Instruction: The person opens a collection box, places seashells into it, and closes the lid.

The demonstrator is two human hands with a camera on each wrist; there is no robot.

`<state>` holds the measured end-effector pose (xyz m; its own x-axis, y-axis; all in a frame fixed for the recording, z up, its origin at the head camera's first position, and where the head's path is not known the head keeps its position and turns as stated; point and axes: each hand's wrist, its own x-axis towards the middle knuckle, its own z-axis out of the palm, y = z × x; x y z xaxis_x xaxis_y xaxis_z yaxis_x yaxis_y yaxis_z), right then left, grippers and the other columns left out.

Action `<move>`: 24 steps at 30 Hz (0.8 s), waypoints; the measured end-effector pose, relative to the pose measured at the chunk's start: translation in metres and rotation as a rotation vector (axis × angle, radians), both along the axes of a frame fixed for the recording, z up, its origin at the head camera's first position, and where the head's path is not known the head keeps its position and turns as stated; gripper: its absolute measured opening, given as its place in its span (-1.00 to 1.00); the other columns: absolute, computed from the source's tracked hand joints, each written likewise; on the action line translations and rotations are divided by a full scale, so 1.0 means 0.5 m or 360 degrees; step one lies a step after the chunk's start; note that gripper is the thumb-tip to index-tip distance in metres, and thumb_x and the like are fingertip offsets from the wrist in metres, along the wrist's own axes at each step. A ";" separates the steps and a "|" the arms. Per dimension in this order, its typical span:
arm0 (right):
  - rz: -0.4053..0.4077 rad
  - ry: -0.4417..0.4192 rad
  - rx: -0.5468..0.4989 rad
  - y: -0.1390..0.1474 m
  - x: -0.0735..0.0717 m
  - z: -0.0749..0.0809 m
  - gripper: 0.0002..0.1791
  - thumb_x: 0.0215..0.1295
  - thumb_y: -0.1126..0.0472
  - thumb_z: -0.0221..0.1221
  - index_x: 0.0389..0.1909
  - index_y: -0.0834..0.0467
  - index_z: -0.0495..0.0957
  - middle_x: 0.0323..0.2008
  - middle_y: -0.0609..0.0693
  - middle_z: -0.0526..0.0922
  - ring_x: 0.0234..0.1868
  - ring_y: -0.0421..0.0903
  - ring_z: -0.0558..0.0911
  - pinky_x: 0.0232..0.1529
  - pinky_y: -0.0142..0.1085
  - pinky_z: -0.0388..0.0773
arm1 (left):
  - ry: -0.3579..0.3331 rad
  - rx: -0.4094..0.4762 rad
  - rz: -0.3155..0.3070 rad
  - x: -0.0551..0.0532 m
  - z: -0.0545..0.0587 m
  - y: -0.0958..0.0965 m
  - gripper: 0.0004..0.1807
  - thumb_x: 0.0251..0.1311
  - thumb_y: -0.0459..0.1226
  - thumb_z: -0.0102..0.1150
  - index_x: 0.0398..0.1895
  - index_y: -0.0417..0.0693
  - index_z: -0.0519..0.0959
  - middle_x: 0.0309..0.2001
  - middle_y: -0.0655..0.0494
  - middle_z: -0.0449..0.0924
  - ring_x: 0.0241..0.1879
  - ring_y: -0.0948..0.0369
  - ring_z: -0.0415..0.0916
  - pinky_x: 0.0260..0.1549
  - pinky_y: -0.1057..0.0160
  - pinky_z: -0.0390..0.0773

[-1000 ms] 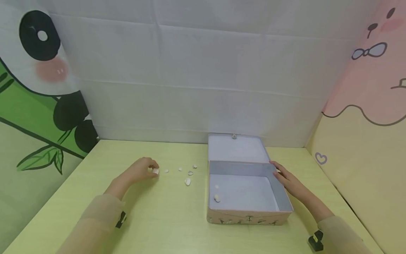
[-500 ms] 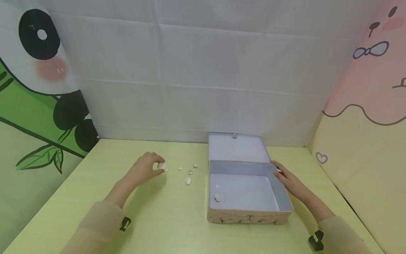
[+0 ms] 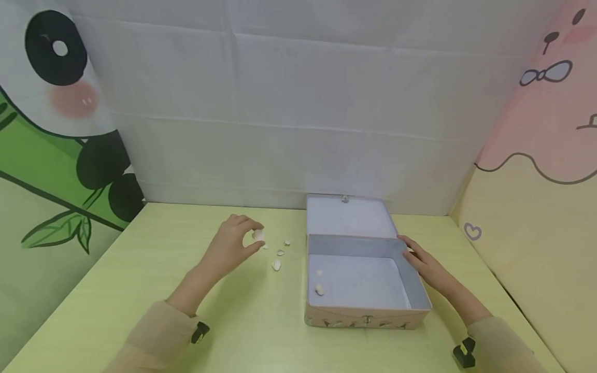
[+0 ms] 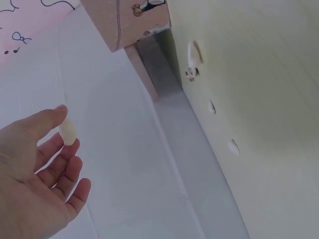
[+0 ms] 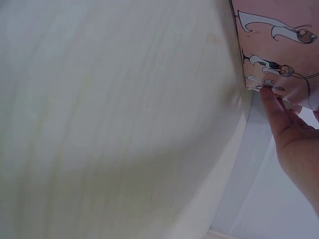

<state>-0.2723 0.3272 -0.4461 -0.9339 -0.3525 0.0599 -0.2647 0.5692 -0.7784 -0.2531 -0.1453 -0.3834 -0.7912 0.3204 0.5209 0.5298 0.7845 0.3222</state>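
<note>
Above the counter (image 3: 254, 336), left of the box (image 3: 345, 317) | left hand (image 3: 227, 246) pinches pale shell (image 4: 68, 133) | right hand (image 3: 431, 270) rests against box, fingers fairly straight | shell likely light, stiff, brittle: hold gently by edges

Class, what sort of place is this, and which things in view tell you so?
Probably a small staged tabletop corner, perhaps for recording or play: a pale yellow table meets a creased white backdrop, with a green cartoon panel on the left and a pink-and-yellow one on the right.

Left hand (image 3: 230, 244), with pinched white shell (image 3: 258, 235), moved rightward, closer to box (image 3: 345, 317).
</note>
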 end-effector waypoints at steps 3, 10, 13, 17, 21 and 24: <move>-0.0001 -0.0005 -0.0005 -0.001 0.000 0.000 -0.40 0.52 0.09 -0.22 0.47 0.16 -0.10 0.41 0.40 -0.08 0.31 0.47 0.12 0.11 0.29 0.31 | 0.0092 0.0050 -0.0060 0.005 0.006 0.021 -0.68 -0.09 -0.27 0.45 -0.21 -0.12 0.62 -0.21 0.07 0.62 -0.15 0.07 0.44 -0.13 0.07 0.45; 0.0007 0.0005 -0.0005 -0.002 0.000 0.001 -0.40 0.52 0.09 -0.22 0.46 0.17 -0.11 0.41 0.42 -0.08 0.31 0.47 0.11 0.12 0.29 0.29 | 0.0136 0.0178 -0.0192 0.010 0.011 0.068 -0.70 -0.11 -0.28 0.47 -0.26 -0.07 0.61 -0.25 0.14 0.60 -0.19 0.15 0.41 -0.18 0.17 0.46; 0.0000 0.0004 -0.0013 -0.001 -0.002 -0.002 -0.40 0.52 0.09 -0.21 0.46 0.17 -0.10 0.41 0.40 -0.08 0.32 0.46 0.10 0.14 0.30 0.27 | 0.0116 0.0223 -0.0255 0.011 0.006 0.089 -0.69 -0.12 -0.27 0.47 -0.25 -0.05 0.60 -0.26 0.15 0.58 -0.19 0.17 0.40 -0.20 0.18 0.46; 0.0001 -0.0005 -0.0024 0.001 -0.005 -0.008 -0.40 0.52 0.08 -0.21 0.47 0.16 -0.10 0.42 0.39 -0.08 0.33 0.46 0.09 0.15 0.30 0.26 | 0.0084 0.0237 -0.0328 0.008 -0.009 0.116 -0.68 -0.12 -0.26 0.47 -0.24 -0.02 0.61 -0.26 0.17 0.56 -0.19 0.20 0.39 -0.21 0.20 0.45; 0.0016 -0.0008 -0.0035 0.001 -0.006 -0.011 -0.40 0.52 0.07 -0.22 0.47 0.16 -0.11 0.41 0.40 -0.09 0.32 0.46 0.09 0.14 0.30 0.26 | 0.0078 0.0213 -0.0390 0.001 -0.028 0.140 -0.69 -0.12 -0.25 0.48 -0.24 -0.01 0.63 -0.27 0.19 0.56 -0.20 0.22 0.37 -0.20 0.22 0.44; 0.0013 -0.0012 -0.0045 0.001 -0.007 -0.011 -0.40 0.52 0.07 -0.22 0.47 0.16 -0.11 0.41 0.40 -0.09 0.32 0.46 0.10 0.14 0.31 0.26 | 0.0039 0.0205 -0.0435 -0.006 -0.042 0.156 -0.67 -0.11 -0.24 0.47 -0.22 -0.02 0.63 -0.25 0.20 0.56 -0.17 0.22 0.37 -0.16 0.20 0.44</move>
